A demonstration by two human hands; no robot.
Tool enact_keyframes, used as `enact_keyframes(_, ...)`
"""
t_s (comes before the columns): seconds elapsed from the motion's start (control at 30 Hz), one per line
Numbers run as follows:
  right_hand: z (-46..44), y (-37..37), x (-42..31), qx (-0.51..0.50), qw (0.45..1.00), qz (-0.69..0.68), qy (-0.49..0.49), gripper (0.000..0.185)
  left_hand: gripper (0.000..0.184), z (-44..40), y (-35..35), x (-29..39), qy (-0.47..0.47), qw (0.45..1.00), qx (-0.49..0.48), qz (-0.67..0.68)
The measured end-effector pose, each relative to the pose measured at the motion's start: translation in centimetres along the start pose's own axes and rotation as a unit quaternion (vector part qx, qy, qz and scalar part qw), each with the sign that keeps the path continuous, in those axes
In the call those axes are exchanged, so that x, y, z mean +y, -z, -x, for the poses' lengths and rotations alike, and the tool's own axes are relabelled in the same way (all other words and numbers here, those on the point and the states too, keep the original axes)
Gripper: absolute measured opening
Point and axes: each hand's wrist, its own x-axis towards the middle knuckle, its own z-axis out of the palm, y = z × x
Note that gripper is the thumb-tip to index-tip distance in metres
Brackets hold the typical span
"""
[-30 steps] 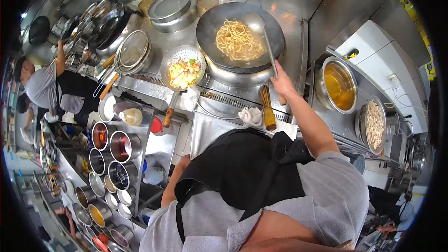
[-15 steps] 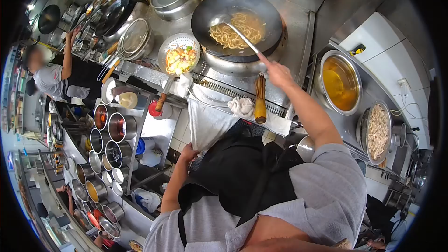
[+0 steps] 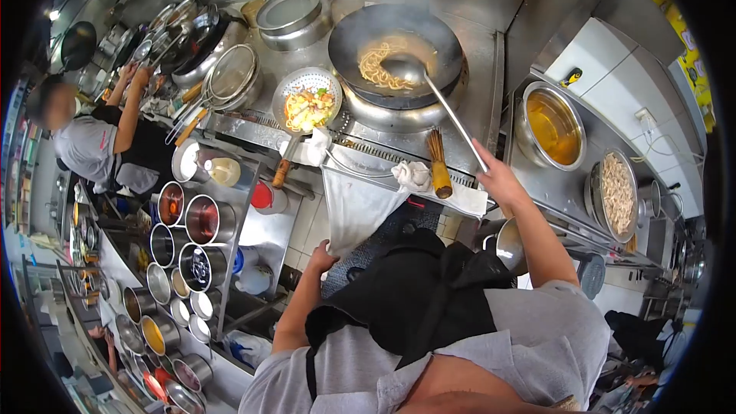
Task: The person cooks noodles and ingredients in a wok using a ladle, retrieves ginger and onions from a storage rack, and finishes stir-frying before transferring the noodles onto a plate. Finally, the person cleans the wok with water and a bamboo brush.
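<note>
My right hand (image 3: 500,182) is closed around the handle end of a long metal ladle (image 3: 452,107). The ladle's bowl rests inside a dark wok (image 3: 448,50), touching brown noodles (image 3: 373,64) in some liquid. Steam rises from the wok, which sits on a burner. My left hand (image 3: 323,256) is low, by my apron, with its fingers closed on the lower corner of a white cloth (image 3: 355,211) that hangs from the stove's front edge. Left of the wok, a perforated strainer (image 3: 331,82) holds cut vegetables, its wooden handle pointing toward me.
A bamboo brush (image 3: 439,169) and a bunched white rag (image 3: 412,176) lie on the stove's front edge. To the right stand a bowl of yellow liquid (image 3: 553,132) and a bowl of pale strips (image 3: 618,195). Several sauce pots (image 3: 207,218) fill the left counter. A co-worker (image 3: 96,138) stands beyond.
My right hand has drawn back toward me and to the right. The ladle's bowl has moved from the noodles' far left side to their right. My left hand still grips the cloth.
</note>
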Motion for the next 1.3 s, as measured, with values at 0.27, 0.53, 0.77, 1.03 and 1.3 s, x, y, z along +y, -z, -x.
enact_keyframes(0.27, -2.5, -2.9, -4.4, -0.091, 0.972, 0.165, -0.140, 0.086, 0.059, -6.3, 13.1, 18.4, -0.333, 0.932, 0.113, 0.082)
enact_keyframes(0.53, -7.7, -2.9, -0.5, -0.057, 0.993, 0.056, -0.090, 0.085, 0.036, -13.6, 18.7, 34.4, -0.426, 0.861, 0.276, 0.007)
enact_keyframes(0.77, -9.7, -1.5, 0.1, -0.070, 0.981, -0.128, -0.131, 0.083, 0.010, -17.5, 18.9, 36.5, -0.374, 0.848, 0.364, -0.091)
enact_keyframes(1.03, -12.5, -1.2, 0.2, -0.071, 0.950, -0.238, -0.190, 0.079, 0.006, -19.7, 18.8, 37.1, -0.323, 0.872, 0.355, -0.096)
enact_keyframes(1.3, -13.3, -2.3, -1.4, -0.042, 0.929, -0.302, -0.212, 0.079, 0.006, -20.6, 19.1, 36.8, -0.324, 0.880, 0.333, -0.097)
